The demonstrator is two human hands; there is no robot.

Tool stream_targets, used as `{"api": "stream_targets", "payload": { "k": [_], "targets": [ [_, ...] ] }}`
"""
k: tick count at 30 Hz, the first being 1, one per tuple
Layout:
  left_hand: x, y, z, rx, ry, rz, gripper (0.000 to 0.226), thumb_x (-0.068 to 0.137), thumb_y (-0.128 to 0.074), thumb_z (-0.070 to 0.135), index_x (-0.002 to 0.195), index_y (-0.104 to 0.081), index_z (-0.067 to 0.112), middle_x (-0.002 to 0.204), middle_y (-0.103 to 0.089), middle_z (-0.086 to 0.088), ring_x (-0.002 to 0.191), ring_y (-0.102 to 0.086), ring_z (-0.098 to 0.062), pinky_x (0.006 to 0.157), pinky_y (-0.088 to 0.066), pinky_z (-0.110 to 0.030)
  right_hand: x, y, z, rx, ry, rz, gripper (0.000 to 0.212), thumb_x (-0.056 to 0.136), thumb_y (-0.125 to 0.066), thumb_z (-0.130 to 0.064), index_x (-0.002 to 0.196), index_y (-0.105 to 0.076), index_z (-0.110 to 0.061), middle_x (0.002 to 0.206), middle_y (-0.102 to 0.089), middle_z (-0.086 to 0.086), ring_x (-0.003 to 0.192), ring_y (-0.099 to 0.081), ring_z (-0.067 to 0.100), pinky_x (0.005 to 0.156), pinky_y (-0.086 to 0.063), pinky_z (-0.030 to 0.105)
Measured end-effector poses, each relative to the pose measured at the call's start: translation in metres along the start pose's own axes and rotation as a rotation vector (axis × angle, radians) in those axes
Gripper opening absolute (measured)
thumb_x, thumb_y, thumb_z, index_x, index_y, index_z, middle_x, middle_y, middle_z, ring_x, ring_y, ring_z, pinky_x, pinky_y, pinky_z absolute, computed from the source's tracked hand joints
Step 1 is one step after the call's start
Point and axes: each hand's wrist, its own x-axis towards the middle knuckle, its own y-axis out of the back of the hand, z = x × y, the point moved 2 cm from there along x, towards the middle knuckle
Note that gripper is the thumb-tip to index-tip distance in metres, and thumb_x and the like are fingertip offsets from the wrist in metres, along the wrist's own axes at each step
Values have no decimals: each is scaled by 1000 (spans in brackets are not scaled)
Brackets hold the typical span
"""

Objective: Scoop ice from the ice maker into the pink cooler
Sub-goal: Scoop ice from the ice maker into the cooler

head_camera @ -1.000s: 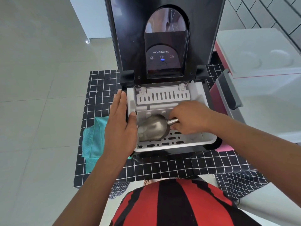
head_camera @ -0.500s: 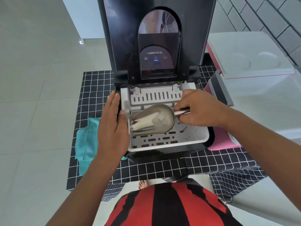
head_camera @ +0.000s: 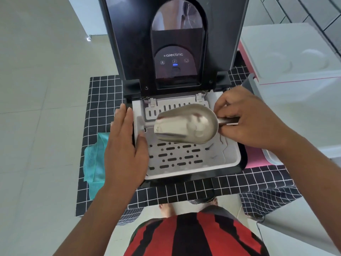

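1. I'm looking down on a small table under a black cloth with a white grid; the black ice maker with its lid raised upright fills the middle of it, and its white slotted ice basket looks nearly bare of ice
2. The pink cooler with a white lid sits off the table's right edge, just beside the machine; I can't tell from here whether its opening is clear
3. A teal cloth lies crumpled at the table's left edge
4. My left hand lies flat along the machine's left rim, fingers straight, thumb over the basket edge, steadying it
5. My right hand pinches the handle of the shiny steel scoop, fingers curled round it
6. The scoop hangs above the basket, mouth to the left, with a few pale cubes lying near the handle end
7. I judge the load is lifted and the carry is due: keep the mouth tipped slightly up, swing right over the rim, tip out inside the cooler
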Motion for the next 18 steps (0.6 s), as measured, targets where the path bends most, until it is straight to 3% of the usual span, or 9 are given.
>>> {"api": "stream_targets", "payload": {
  "k": [2, 4, 7, 10, 15, 18],
  "targets": [
    [1, 1, 4, 64, -18, -28, 61, 95, -49, 17, 152, -28, 17, 161, -15, 12, 147, -12, -4, 113, -19, -22, -2, 5, 3, -7, -17, 35, 13, 66, -76, -11, 78, -76, -16, 88, -59, -11, 93, -47, 12, 78, -37, 23],
    [2, 2, 7, 113, -35, -57, 62, 94, -50, 16, 152, -29, 15, 161, -14, 11, 148, -10, -6, 114, -17, -23, -4, 9, 8, 3, -39, 58, 13, 65, -76, -10, 77, -76, -16, 87, -59, -11, 91, -47, 12, 77, -36, 21],
    [1, 2, 16, 147, -26, -79, 61, 94, -50, 20, 151, -30, 16, 161, -16, 8, 148, -9, -7, 118, -19, -35, -8, 17, 17, 13, -68, 87, 15, 64, -79, -5, 75, -76, -14, 86, -60, -7, 90, -50, 16, 75, -38, 20],
    [1, 0, 34, 136, -64, -75, 58, 95, -47, 25, 151, -32, 20, 159, -21, 11, 147, -12, -4, 114, -15, -24, -18, 29, 29, 16, -89, 115, 17, 62, -80, -4, 75, -76, -13, 86, -63, -5, 88, -53, 19, 77, -42, 32],
    [1, -21, 79, 11, -125, -118, 54, 92, -50, 27, 145, -42, 23, 150, -35, 15, 134, -25, 9, 103, -9, 2, -47, 59, 58, 60, -149, 137, 17, 62, -81, -2, 71, -73, -13, 78, -64, -3, 78, -58, 17, 70, -46, 37],
    [2, -46, 118, -41, -178, -163, 52, 93, -49, 29, 144, -43, 24, 147, -43, 11, 133, -33, 3, 109, -19, -9, -75, 83, 87, 129, -261, 137, 19, 67, -78, -6, 66, -68, -21, 71, -64, -6, 68, -59, 12, 61, -42, 29]
  ]
}}
